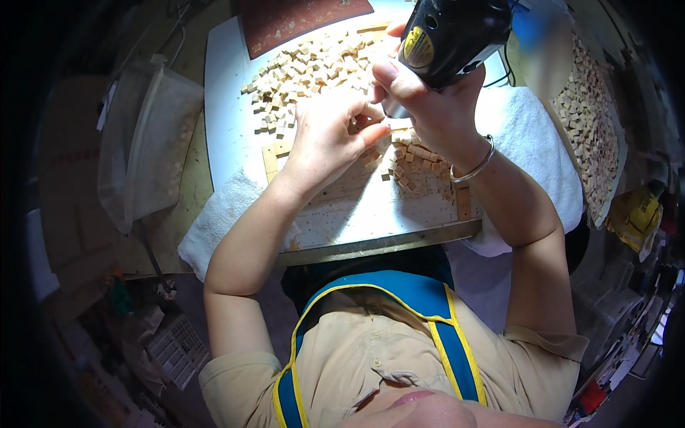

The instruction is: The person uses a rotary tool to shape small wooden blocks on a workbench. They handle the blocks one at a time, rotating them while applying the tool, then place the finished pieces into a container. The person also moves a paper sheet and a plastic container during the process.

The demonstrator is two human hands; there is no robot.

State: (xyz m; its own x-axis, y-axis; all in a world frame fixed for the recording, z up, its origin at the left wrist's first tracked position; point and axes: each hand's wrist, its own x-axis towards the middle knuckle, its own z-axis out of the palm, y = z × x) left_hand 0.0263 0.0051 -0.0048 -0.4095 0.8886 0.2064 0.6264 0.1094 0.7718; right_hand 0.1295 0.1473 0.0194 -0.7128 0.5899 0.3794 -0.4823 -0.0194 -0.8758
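Midway, a small wooden block (354, 127) is pinched in the left hand (330, 135) while a black power tool (451, 36) is clenched in the right hand (428, 107); a heap of blocks (314, 68) lies unworked.

White towel (214, 217) under the work board, bunched at lower-left corner; more of it (531, 132) shows on the right side. Dark red mat (300, 18) at far edge of the surface, w/ faint pattern. Clear plastic bin (153, 146) to the left, tilted, contents not readable. Tray of small tan wooden blocks (592, 121) far right, packed in rows. Yellow packet (638, 214) below that tray, near right rim. Metal straightedge (385, 242) along near edge of board. White gridded item (178, 346) low left, among clutter too dark to ID.
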